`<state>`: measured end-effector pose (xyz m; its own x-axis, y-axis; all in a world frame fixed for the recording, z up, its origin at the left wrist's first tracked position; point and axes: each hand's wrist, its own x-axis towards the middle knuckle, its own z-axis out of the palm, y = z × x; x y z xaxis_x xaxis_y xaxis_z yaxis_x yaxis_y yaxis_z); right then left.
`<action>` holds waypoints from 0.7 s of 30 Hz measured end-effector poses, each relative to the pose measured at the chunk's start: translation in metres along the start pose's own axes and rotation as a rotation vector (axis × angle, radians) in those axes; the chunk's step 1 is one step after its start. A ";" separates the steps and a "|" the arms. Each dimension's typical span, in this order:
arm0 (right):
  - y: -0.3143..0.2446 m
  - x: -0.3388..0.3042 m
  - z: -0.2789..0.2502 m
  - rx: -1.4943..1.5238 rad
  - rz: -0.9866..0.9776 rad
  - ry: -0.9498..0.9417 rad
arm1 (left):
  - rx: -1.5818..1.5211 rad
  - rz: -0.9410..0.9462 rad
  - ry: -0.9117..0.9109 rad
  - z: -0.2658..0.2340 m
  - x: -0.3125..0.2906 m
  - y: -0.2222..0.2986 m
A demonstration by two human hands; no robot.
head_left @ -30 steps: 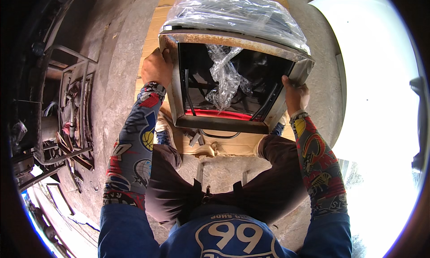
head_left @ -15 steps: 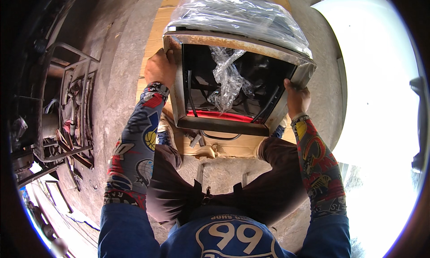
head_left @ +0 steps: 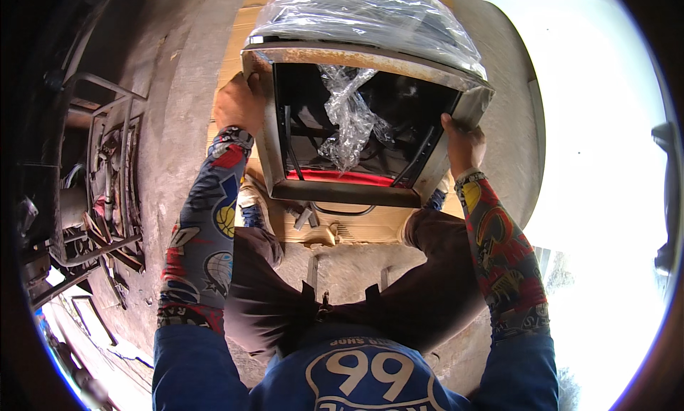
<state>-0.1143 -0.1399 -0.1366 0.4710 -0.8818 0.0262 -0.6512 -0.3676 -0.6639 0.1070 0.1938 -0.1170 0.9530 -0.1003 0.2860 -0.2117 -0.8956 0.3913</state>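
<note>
Both my hands grip a rectangular metal frame, grey with brown rust along its far bar. My left hand is closed round the left side near the far corner. On the right side, my right hand is closed with its thumb on the near face. The frame tilts against a large object wrapped in clear plastic film. Through the opening show a glossy black surface, a red strip and a crumpled twist of plastic film.
Flattened cardboard lies beneath, between my shoes, with small grey metal pieces on it. A metal rack with pipes and scrap stands at the left. A large white curved panel fills the right.
The frame and both hands have shifted slightly left and up in the view, along with the surroundings. My grip on the frame is unchanged.
</note>
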 end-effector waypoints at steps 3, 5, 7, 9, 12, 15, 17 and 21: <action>-0.002 -0.002 -0.001 0.035 0.004 0.006 | 0.004 0.021 -0.002 0.001 0.001 -0.002; -0.004 -0.003 -0.002 0.028 0.025 0.001 | -0.023 0.033 -0.012 0.002 0.001 -0.003; -0.006 -0.004 -0.004 0.055 0.035 -0.009 | -0.022 0.037 -0.008 0.002 0.002 -0.004; -0.007 -0.004 -0.005 0.028 0.053 -0.006 | -0.011 0.046 -0.006 0.003 0.002 -0.004; -0.007 -0.004 -0.004 0.053 0.053 -0.006 | 0.028 0.037 -0.007 0.003 0.003 -0.005; -0.007 -0.003 -0.003 0.054 0.053 0.005 | 0.024 0.045 -0.008 0.003 0.003 -0.005; -0.007 -0.004 -0.004 0.077 0.060 -0.004 | 0.025 0.049 -0.023 0.003 0.003 -0.005; -0.010 -0.006 -0.006 0.046 0.049 0.004 | 0.020 0.040 -0.022 0.002 0.003 -0.005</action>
<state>-0.1139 -0.1330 -0.1254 0.4365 -0.8997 -0.0046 -0.6454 -0.3096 -0.6983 0.1111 0.1968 -0.1200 0.9486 -0.1454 0.2812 -0.2454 -0.8990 0.3627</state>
